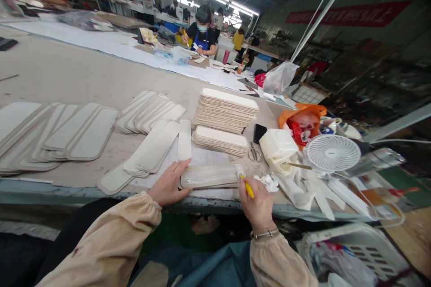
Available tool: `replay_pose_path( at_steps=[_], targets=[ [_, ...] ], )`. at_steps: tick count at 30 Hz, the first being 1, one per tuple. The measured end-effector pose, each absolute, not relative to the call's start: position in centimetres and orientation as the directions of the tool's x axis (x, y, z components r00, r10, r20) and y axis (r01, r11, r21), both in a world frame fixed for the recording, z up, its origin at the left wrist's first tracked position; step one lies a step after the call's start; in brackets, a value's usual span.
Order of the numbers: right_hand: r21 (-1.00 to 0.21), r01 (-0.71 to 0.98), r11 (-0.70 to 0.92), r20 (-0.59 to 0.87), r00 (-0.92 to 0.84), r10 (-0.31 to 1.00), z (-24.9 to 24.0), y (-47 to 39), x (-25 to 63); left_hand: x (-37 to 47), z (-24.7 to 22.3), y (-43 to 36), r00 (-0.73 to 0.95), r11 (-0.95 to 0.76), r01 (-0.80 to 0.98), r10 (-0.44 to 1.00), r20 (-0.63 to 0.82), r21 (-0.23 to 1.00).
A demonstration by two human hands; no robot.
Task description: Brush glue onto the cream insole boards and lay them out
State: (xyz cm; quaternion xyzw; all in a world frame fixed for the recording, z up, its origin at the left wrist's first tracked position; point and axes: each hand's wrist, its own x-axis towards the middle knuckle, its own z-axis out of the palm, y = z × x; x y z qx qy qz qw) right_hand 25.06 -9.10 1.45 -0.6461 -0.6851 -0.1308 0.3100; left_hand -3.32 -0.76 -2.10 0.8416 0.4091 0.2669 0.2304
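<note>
A long flat piece with rounded ends (212,175) lies near the table's front edge, on top of at least one more like it. My left hand (172,182) rests at its left end, thumb and fingers spread around the corner. In my right hand (257,202) is a yellow-handled tool (248,188), its tip at the right end of the piece, where some white stuff shows. Crumpled white scraps (268,182) lie just right of that hand. Behind the piece are a narrow white strip (184,140) and two neat stacks (224,110) of pale pieces.
Fanned pale pieces (90,132) cover the table's left side. Scissors (255,153), a black phone (260,133), a white container (278,143), a white fan (333,152) and an orange bag (286,118) stand right. A masked person (203,31) works across the table. A white basket (353,233) sits lower right.
</note>
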Motion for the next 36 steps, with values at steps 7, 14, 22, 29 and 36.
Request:
replay_pose_path(
  at_steps=[7, 14, 22, 29, 36],
  targets=[
    [-0.721, 0.629, 0.289, 0.412, 0.055, 0.909, 1.9, -8.6, 18.9, -3.3, -1.9, -0.9, 0.525, -0.55, 0.564, 0.814, 0.246, 0.616],
    [-0.913, 0.4, 0.076, 0.153, 0.163, 0.975, 1.5, -7.0, 17.2, -3.2, -1.8, -0.9, 0.535, -0.548, 0.563, 0.812, 0.233, 0.618],
    [-0.687, 0.726, -0.043, 0.394, 0.421, 0.817, 1.4, -7.0, 24.4, -3.2, -1.8, -0.9, 0.539, -0.547, 0.57, 0.812, 0.224, 0.613],
    [-0.327, 0.866, 0.379, 0.525, -0.167, 0.835, 1.5, -7.3, 17.6, -3.2, -1.9, -1.0, 0.531, -0.549, 0.56, 0.813, 0.24, 0.621],
    [-0.59, 0.644, 0.486, 0.503, -0.178, 0.846, 1.9, -7.6, 12.8, -3.1, -1.9, -0.8, 0.521, -0.545, 0.536, 0.815, 0.255, 0.645]
  ],
)
